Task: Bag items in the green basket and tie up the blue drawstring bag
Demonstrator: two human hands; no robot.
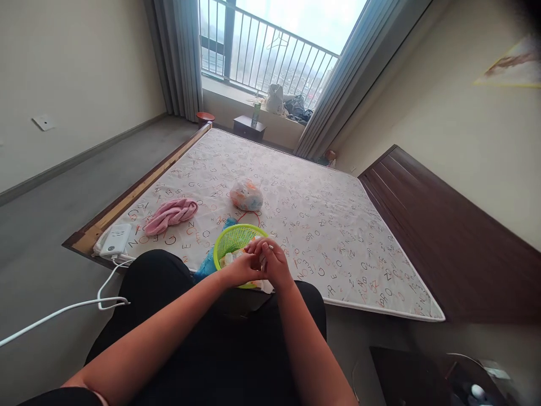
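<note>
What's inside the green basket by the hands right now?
The green basket holds a few pale, whitish and yellowish small items near its front edge; what they are is unclear. Both hands, left hand and right hand, cover the front part, so anything beneath them is hidden.

The left hand and right hand are pressing together, hiding whatever small item lies between the fingers. They are also covering the near rim of the green basket, whose contents are showing too small to identify. The white cable is running off the left edge.
</note>
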